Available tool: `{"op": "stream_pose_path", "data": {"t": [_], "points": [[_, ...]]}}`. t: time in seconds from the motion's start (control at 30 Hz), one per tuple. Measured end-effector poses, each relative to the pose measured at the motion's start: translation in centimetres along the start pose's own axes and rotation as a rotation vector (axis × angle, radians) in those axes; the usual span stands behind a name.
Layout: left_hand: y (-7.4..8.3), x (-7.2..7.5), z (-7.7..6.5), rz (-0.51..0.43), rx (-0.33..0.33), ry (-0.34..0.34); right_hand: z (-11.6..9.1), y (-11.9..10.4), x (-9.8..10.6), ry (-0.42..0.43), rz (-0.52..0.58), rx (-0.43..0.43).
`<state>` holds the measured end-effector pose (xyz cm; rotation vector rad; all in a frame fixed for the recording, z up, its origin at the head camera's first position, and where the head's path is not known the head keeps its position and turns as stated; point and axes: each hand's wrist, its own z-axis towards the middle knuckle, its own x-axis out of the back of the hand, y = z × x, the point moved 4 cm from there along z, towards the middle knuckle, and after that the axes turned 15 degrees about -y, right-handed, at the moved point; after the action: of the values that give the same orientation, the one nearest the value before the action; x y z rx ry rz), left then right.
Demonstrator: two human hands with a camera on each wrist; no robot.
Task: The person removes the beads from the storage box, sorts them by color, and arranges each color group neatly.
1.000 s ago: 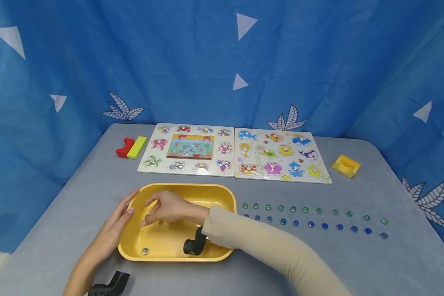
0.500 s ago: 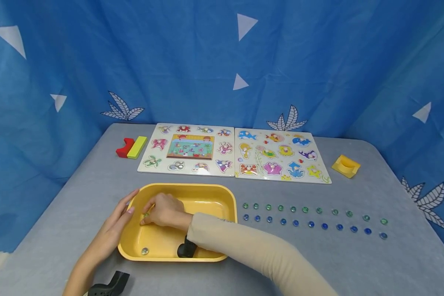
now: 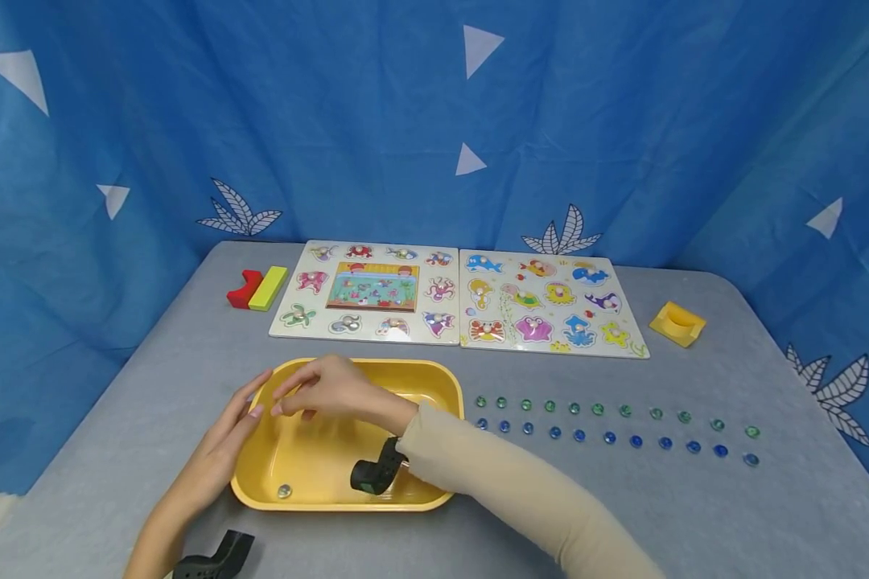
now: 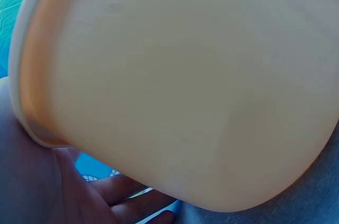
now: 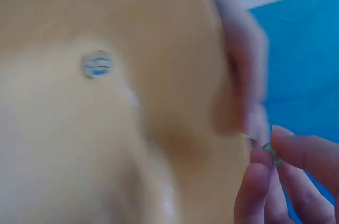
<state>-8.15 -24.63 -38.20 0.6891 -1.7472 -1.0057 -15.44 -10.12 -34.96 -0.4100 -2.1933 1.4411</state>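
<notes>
My left hand (image 3: 220, 450) rests against the left end of a yellow plastic tub (image 3: 365, 508), its fingers stretched along the outer wall and the thumb by the rim. Over the tub's left part, my right hand (image 3: 333, 390) pinches a small green glass bead (image 5: 271, 153) between thumb and fingertips. That bead is hard to make out from the head camera. Another glass bead (image 3: 284, 490), with blue streaks in the right wrist view, lies on the tub floor near its front left corner. The left wrist view is mostly filled by the tub's outer wall (image 4: 185, 86).
Right of the tub run a row of green glass beads (image 3: 597, 410) and a row of blue ones (image 3: 609, 438). Two sea-animal peg puzzles (image 3: 307, 326) (image 3: 521, 322) lie behind. Red (image 3: 245, 289), lime (image 3: 268, 289) and yellow (image 3: 677, 325) blocks stand at the sides.
My right hand dipped lower into the tub's left side half a second ago, and has since risen with the green bead between its fingertips. The left hand stays put.
</notes>
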Motion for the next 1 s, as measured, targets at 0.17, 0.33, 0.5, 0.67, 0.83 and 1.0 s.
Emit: {"op": "stream_pose_path", "data": {"t": [0.17, 0.33, 0.5, 0.67, 0.83, 1.0], "points": [[0.0, -0.1, 0.2, -0.003, 0.006, 0.002, -2.9, -1.4, 3.4, -0.042, 0.034, 0.147], [0.1, -0.1, 0.3, 0.001, -0.016, 0.019, -7.4, -1.2, 8.0, -0.014, -0.034, 0.295], [0.1, -0.1, 0.4, 0.009, -0.017, 0.020, -13.5, 1.7, 13.1, 0.129, -0.083, 0.288], [0.0, -0.2, 0.4, 0.004, -0.006, 0.013, -21.0, 6.7, 17.6, 0.335, -0.194, 0.171], [0.0, -0.2, 0.4, -0.004, -0.006, 0.009, -29.7, 12.3, 20.5, 0.528, -0.286, -0.025], [-0.1, 0.0, 0.2, -0.004, 0.018, 0.009, -38.0, 17.9, 22.3, 0.632, -0.307, -0.187]]}}
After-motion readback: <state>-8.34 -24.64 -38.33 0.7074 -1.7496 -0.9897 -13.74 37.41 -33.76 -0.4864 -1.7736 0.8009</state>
